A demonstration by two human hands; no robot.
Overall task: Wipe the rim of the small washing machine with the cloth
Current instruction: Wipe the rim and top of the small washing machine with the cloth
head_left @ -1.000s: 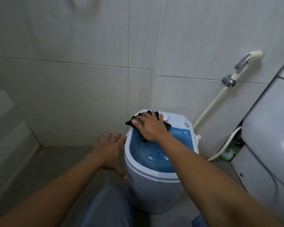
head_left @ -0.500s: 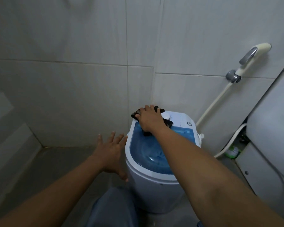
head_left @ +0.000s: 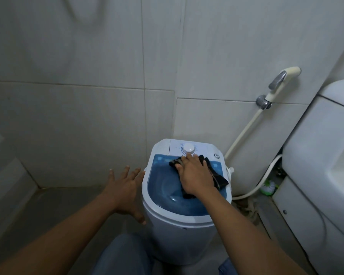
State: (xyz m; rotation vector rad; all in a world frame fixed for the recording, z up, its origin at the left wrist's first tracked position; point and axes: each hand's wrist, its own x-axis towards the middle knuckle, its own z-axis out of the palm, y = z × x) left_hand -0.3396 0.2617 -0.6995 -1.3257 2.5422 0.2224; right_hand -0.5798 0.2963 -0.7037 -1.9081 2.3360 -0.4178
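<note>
Grey-tiled bathroom corner: a person's right hand [head_left: 195, 175], fingers flat, presses the dark cloth [head_left: 216, 176] onto the small washing machine's [head_left: 177, 237] blue lid below the dial [head_left: 188, 149], having slid right from the rear-left rim. The left hand [head_left: 125, 191] stays spread open at its side.

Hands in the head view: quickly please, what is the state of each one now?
Left hand: open, fingers spread, beside the washing machine, holding nothing.
Right hand: open, pressing the cloth flat on the blue lid.
</note>
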